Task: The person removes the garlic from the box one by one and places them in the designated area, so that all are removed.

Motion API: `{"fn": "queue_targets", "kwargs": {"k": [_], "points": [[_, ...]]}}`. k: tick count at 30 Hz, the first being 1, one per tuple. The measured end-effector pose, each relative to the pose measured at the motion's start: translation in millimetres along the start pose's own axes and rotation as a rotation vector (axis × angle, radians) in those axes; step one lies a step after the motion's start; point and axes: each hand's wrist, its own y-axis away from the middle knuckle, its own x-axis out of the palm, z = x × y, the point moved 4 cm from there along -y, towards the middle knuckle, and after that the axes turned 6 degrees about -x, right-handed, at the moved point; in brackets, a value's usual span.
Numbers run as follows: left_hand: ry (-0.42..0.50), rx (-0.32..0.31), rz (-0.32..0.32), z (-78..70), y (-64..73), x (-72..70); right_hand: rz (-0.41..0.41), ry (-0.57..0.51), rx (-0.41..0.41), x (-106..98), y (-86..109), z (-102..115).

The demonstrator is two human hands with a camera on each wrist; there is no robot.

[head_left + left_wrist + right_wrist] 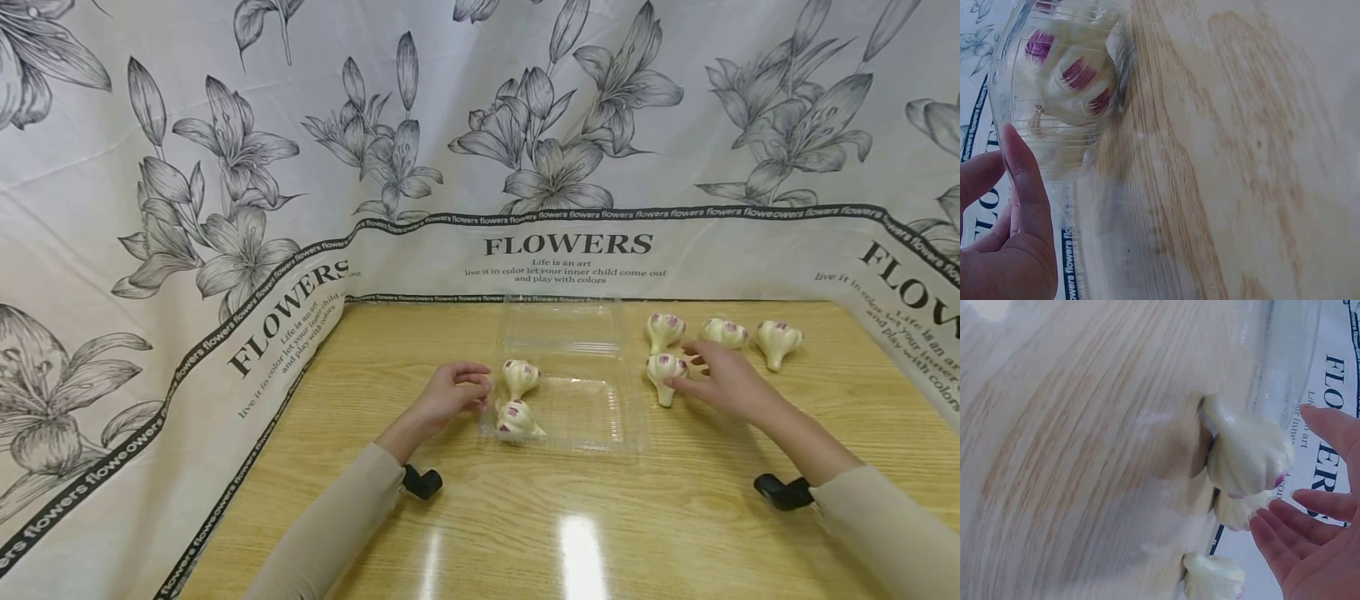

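A clear plastic clamshell box (558,450) lies on the table with its lid (562,321) folded back. Inside its left side are two pale garlic bulbs with purple marks, a rear one (520,377) and a front one (516,418). My left hand (453,390) pinches the box's left rim between thumb and fingers, seen close up in the left wrist view. Right of the box, my right hand (723,379) reaches around a garlic bulb (663,377), thumb and fingers spread. In the right wrist view a gap shows between the fingertips and that bulb (1250,453).
Behind the right hand lie more garlic bulbs: one at the left (665,331), one in the middle (723,332) and one at the right (778,342). A flower-printed cloth (420,258) borders the wooden table (510,517) at the back and sides.
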Motion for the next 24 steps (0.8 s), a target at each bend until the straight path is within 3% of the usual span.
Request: {"fn": "queue_targets", "kwargs": {"k": [10, 24], "points": [[-0.002, -0.008, -0.007, -0.9, 0.8, 0.4, -0.058, -0.007, -0.065, -2, 3.8, 32], [-0.007, -0.006, -0.013, -0.4, -0.2, -0.1, -0.008, -0.121, -0.220, 21, -2.2, 83]]}}
